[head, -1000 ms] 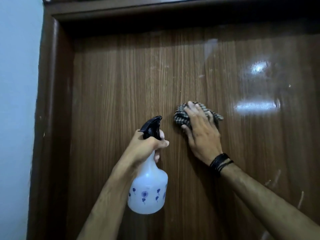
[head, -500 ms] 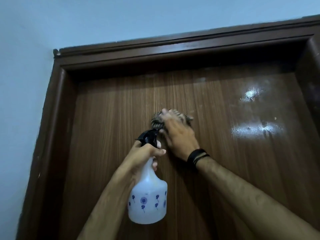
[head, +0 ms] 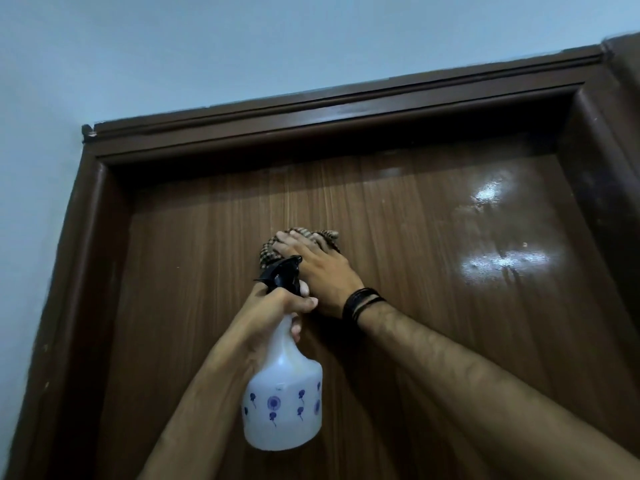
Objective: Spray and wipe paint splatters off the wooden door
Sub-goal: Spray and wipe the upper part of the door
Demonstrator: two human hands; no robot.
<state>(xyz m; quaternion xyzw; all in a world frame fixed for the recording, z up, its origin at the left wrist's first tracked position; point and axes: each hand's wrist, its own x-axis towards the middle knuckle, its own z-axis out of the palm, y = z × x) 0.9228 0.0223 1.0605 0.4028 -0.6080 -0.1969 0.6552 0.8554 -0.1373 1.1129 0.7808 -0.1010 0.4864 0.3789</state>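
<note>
pressing cloth (head: 298, 242) flat on door (head: 398, 237) under released right grip (head: 320, 271); left grip (head: 277, 308) grasping spray bottle (head: 282, 403) neck.

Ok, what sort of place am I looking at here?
Most likely indoors in a home, at a doorway: a closed wood-grain door in a dark brown frame set in a plain pale blue painted wall. Nothing else of the room shows.

The door (head: 398, 237) shows brown wood grain under a glossy finish, with wet-looking bright patches on its upper right. Its frame (head: 90, 216) is darker, smooth, glossy wood. The spray bottle (head: 282, 403) is translucent white plastic printed with blue flowers, its trigger head (head: 282, 271) shiny black plastic. The cloth (head: 298, 237) is rough, woven checked fabric. The wall (head: 207, 46) looks matt.
</note>
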